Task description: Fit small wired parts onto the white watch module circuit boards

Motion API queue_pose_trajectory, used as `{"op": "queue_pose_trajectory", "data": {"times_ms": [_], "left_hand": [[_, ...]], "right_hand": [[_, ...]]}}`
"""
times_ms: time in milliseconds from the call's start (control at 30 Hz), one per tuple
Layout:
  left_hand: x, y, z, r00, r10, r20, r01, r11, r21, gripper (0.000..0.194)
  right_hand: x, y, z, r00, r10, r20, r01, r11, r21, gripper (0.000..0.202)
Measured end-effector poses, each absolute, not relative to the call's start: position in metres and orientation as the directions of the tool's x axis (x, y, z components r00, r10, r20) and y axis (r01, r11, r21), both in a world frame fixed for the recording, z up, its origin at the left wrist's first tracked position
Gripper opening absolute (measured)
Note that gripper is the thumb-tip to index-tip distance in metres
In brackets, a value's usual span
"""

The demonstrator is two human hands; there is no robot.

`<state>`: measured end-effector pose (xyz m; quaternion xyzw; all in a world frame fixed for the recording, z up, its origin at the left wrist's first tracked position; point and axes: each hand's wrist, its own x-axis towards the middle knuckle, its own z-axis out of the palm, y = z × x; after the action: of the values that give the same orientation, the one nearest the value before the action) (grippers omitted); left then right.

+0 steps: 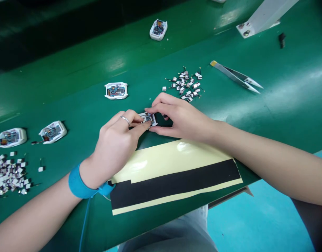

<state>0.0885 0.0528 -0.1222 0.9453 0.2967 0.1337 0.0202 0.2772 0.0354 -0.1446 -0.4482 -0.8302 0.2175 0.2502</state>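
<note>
Between my two hands sits a small white watch case [151, 119] with a circuit board showing inside. My left hand [122, 134], with a ring and a blue wrist strap [80, 183], grips its left side, and its fingertips press on the board. My right hand [180, 117] pinches the case at the right, thumb on the near edge and a finger on the far edge. Just below the hands lies a yellow backing sheet [161, 157] with a black strip [176, 183] across it. A similar open watch case [116, 91] rests beyond my left hand.
Small white parts with short leads [187, 84] lie in a pile beyond my right hand, tweezers [237, 77] beside them. A larger pile [9, 173] is at far left, near two watch cases [53, 132]. Another case [158, 29] and a metal post [266, 15] stand further back.
</note>
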Motion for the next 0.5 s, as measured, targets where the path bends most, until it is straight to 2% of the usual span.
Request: {"op": "queue_pose_trajectory", "data": {"times_ms": [200,300,333,500], "left_hand": [[0.088,0.053,-0.122,0.799,0.542,0.261,0.542,-0.837,0.077,0.021],[0.09,0.052,-0.123,0.794,0.535,0.288,0.548,-0.835,0.042,0.019],[0.09,0.052,-0.123,0.792,0.535,0.294,0.551,-0.834,0.035,0.018],[0.09,0.052,-0.125,0.797,0.514,0.317,0.53,-0.847,0.042,0.02]], "right_hand": [[0.28,0.034,-0.144,-0.486,0.845,0.224,0.603,0.509,-0.614,0.035],[0.285,0.036,-0.144,-0.433,0.851,0.297,0.54,0.509,-0.67,0.018],[0.287,0.038,-0.145,-0.412,0.854,0.318,0.532,0.509,-0.677,0.019],[0.296,0.041,-0.139,-0.35,0.862,0.367,0.63,0.507,-0.589,0.022]]}}
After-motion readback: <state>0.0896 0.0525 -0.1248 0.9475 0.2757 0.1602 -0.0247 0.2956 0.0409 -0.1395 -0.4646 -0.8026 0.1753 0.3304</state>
